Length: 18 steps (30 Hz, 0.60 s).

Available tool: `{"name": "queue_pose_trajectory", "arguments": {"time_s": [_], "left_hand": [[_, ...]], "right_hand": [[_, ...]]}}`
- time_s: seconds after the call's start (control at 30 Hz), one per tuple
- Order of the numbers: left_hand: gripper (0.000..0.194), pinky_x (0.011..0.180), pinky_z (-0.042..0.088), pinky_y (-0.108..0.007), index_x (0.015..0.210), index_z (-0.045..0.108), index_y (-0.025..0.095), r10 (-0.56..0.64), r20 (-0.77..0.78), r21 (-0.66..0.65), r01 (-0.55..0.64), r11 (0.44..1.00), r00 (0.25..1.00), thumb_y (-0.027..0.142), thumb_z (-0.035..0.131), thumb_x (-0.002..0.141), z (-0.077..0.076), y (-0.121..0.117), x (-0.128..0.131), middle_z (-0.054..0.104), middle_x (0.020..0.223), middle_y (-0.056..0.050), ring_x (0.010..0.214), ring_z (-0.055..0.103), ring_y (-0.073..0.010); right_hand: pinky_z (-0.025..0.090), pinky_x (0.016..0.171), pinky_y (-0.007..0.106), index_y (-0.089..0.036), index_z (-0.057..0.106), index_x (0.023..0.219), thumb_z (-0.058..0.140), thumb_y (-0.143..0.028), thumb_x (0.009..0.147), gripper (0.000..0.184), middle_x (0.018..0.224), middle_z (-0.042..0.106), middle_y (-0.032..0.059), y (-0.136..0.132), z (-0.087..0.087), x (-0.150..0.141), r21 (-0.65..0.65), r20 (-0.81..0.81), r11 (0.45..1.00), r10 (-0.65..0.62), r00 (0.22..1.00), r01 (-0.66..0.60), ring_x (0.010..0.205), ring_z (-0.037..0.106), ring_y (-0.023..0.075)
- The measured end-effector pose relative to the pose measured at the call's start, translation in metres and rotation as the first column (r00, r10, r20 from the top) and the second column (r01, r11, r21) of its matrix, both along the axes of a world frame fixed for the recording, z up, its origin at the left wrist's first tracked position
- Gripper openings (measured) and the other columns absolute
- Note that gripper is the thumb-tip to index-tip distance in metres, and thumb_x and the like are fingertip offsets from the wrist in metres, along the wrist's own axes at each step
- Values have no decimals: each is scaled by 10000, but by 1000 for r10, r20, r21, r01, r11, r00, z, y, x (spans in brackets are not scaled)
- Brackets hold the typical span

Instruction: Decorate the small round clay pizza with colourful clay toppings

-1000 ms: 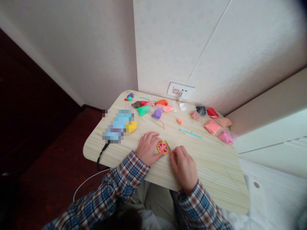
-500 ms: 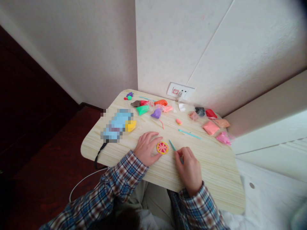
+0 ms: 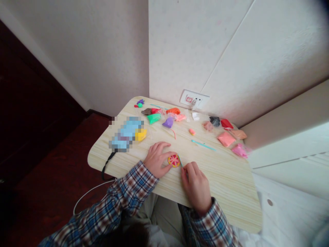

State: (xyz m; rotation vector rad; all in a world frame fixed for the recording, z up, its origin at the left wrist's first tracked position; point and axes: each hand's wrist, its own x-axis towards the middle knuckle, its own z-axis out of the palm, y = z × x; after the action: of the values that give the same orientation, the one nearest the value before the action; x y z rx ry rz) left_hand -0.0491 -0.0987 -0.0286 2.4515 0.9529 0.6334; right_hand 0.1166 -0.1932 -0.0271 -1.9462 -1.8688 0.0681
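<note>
Since half a second ago, the right hand (image 3: 195, 185) has come back leftward, bringing the teal modelling tool (image 3: 180, 162) to the right rim of the clay disc (image 3: 174, 161). That yellow-rimmed, pink-and-red disc lies on the near part of the table (image 3: 228, 192), between both hands. I see the right fingers pinching the tool; the left hand (image 3: 156, 160) curves thumb and forefinger around the disc's left side, whether pressing I cannot tell. I'd keep pressure light and the disc steady. The tool's handle is hidden, its tip contact too small to read; pixelation masks a blue object (image 3: 130, 127) at left.
</note>
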Motion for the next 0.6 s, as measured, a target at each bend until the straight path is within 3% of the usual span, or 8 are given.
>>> {"name": "queue_pose_trajectory", "arguments": {"time_s": [0.13,0.27,0.37,0.5,0.6], "left_hand": [[552,963,345,-445,1227,497,202,11,31,-5,-11,1000,999,276,627,696,-3,0,-1,471,1236,-104,1162,399,-272],[524,973,354,-434,1199,483,185,8,58,5,-8,1000,998,261,615,698,-6,0,-3,483,1228,-106,1162,413,-261],[571,976,360,-444,1182,474,169,17,31,16,-18,1000,999,302,672,664,-4,-2,-1,480,1232,-120,1162,418,-277],[591,961,385,-451,1081,504,140,81,-1,8,-81,997,997,416,739,613,0,-4,2,492,1198,-143,1129,444,-292],[490,934,409,-435,989,536,147,93,23,12,-94,996,995,405,738,625,-1,-3,2,511,1132,-128,1086,468,-276]], "right_hand": [[338,535,261,-210,440,721,410,-258,888,176,687,496,9,-1,0,2,58,-39,985,-161,986,163,583,484,143],[351,557,259,-209,443,718,388,-243,896,189,683,495,7,-2,-1,5,14,-49,1000,15,999,-14,585,479,135],[346,547,257,-207,452,722,417,-259,887,177,686,495,5,-2,-1,8,29,-71,993,-108,992,110,593,481,139],[364,575,255,-208,450,732,395,-248,893,175,701,502,9,0,0,8,-12,-84,999,33,996,-35,612,486,140],[354,561,251,-210,439,727,408,-258,891,175,699,498,3,2,1,6,-13,-93,999,-37,995,36,604,481,137]]}}
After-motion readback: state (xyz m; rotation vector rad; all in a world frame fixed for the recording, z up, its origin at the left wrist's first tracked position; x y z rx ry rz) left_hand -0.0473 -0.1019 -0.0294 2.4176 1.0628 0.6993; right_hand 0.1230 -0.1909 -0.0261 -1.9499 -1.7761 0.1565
